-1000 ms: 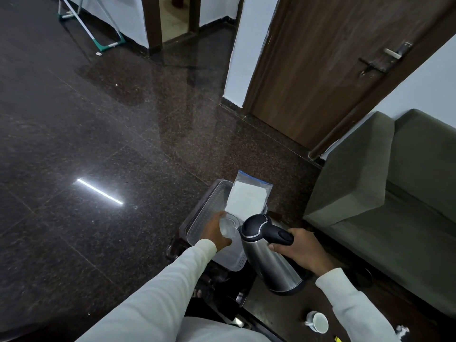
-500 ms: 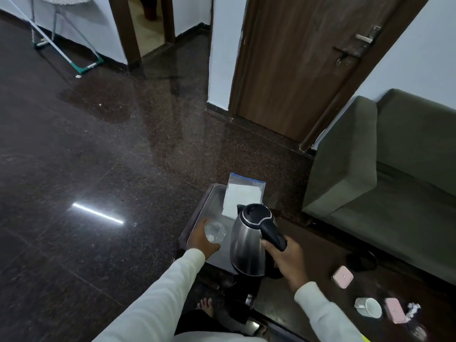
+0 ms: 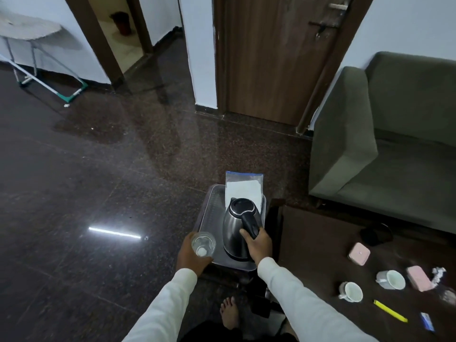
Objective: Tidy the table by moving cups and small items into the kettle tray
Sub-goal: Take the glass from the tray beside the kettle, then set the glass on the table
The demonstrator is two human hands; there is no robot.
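A steel kettle with a black lid stands upright in the grey tray on a small dark stand. My right hand grips the kettle's black handle. A clear glass is held in my left hand at the tray's near left corner. A plastic bag with a white sheet leans at the tray's far end. On the dark table to the right lie two white cups, two pink boxes, a yellow pen and a small blue packet.
A green sofa stands right of the table. A black kettle base with its cord lies at the table's far side. Crumpled white paper sits by the pink box. My bare foot is on the dark glossy floor below the tray.
The kettle was tilted beside the tray a second ago; it now stands upright inside it. My left hand with the glass has shifted to the tray's near left corner. The view tilted down and right.
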